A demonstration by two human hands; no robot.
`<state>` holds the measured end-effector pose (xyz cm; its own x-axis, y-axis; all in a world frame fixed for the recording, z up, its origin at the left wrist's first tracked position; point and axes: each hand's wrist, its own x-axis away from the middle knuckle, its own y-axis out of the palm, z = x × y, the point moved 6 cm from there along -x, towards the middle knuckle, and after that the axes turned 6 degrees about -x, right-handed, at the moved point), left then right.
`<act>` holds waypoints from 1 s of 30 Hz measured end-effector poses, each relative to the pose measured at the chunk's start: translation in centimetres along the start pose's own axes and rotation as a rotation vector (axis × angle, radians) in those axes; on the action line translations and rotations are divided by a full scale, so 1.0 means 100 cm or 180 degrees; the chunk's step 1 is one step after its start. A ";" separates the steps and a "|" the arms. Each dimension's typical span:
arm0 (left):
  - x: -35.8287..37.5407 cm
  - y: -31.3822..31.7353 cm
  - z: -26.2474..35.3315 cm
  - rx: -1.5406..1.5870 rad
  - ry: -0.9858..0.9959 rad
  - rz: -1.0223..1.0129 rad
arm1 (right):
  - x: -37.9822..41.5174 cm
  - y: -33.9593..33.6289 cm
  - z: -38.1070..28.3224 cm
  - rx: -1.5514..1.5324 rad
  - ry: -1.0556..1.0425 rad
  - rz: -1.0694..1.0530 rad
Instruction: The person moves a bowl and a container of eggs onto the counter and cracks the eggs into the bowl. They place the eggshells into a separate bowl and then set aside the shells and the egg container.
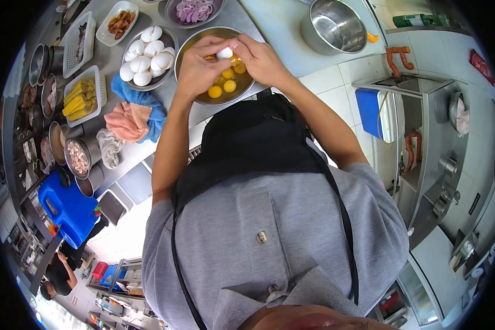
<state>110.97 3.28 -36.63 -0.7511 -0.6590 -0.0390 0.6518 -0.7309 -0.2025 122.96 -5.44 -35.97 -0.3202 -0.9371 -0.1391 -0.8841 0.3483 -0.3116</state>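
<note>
Both my hands meet over a wide metal bowl that holds several raw eggs with round yellow yolks. Between the fingers of my left hand and my right hand is a white egg, partly covered by them; whether its shell is cracked I cannot tell. Left of the bowl, a metal dish of whole white eggs stands close to my left hand. Behind the bowl is a dish of sliced purple onion.
An empty metal pot stands at the upper right. Blue and pink cloths lie left of my left forearm. Baskets, yellow food and metal containers line the left side. Another person is at the lower left.
</note>
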 end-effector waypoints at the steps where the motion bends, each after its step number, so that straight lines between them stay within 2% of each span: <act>1: 0.000 -0.003 0.010 -0.0574 0.0306 -0.0155 | -0.002 -0.003 0.000 -0.0008 -0.0001 0.0002; 2: 0.001 -0.004 0.019 -0.1148 0.0606 -0.0312 | -0.003 -0.003 -0.001 0.0300 -0.0036 -0.0185; 3: 0.001 -0.008 0.024 -0.1159 0.0605 -0.0312 | -0.006 -0.001 -0.003 0.0612 -0.0079 -0.0370; 5: 0.006 -0.011 0.041 -0.1804 0.1080 -0.0317 | -0.010 -0.001 -0.013 0.0819 -0.0188 -0.0413; 7: 0.008 -0.015 0.053 -0.1798 0.1051 -0.0230 | -0.015 0.003 -0.017 0.1030 -0.0303 -0.0465; 9: 0.008 -0.017 0.056 -0.1796 0.1013 -0.0119 | -0.021 0.006 -0.022 0.0755 -0.0662 -0.0196; 11: 0.008 -0.019 0.055 -0.1272 0.0911 -0.0218 | -0.025 0.011 -0.028 0.0744 -0.0538 -0.0186; 13: 0.011 -0.020 0.051 -0.1193 0.0776 -0.0153 | -0.027 0.016 -0.034 0.0786 -0.0214 -0.0297; 15: 0.016 -0.024 0.044 -0.1052 0.0605 -0.0113 | -0.029 0.021 -0.031 0.0714 -0.0287 -0.0323; 16: 0.019 -0.027 0.040 -0.1098 0.0588 -0.0020 | -0.030 0.024 -0.028 0.0665 -0.0305 -0.0317; 18: 0.031 -0.041 0.023 -0.0376 0.0140 0.0300 | -0.030 0.028 -0.029 0.0537 -0.0383 -0.0414; 20: 0.043 -0.062 0.013 -0.0200 0.0132 0.0614 | -0.029 0.019 -0.026 0.0262 -0.0092 -0.0326; 21: 0.051 -0.076 0.013 -0.0554 0.0018 0.0983 | -0.029 0.017 -0.026 0.0252 -0.0135 -0.0406; 22: 0.059 -0.089 0.013 -0.0893 -0.0102 0.1324 | -0.029 0.014 -0.020 0.0222 0.0138 -0.0478; 23: 0.065 -0.099 0.011 -0.1260 -0.0320 0.1554 | -0.027 0.011 -0.012 0.0203 0.0424 -0.0536; 24: 0.067 -0.104 0.005 -0.1248 -0.0336 0.1592 | -0.027 0.009 -0.007 0.0215 0.0414 -0.0576; 26: 0.073 -0.107 0.008 -0.3679 0.0308 0.1874 | -0.029 0.009 0.000 0.0132 0.0275 -0.0474; 28: 0.079 -0.109 -0.002 -0.3784 0.0281 0.1989 | -0.030 0.009 0.002 0.0102 0.0274 -0.0439; 30: 0.092 -0.113 0.000 -0.3514 -0.0018 0.2794 | -0.030 0.005 0.000 0.0079 0.0290 -0.0387</act>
<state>96.65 5.47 -34.73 -0.1471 -0.8235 -0.5480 0.4821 0.4240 -0.7666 123.52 -2.44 -35.73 -0.2419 -0.9702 -0.0132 -0.9099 0.2315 -0.3443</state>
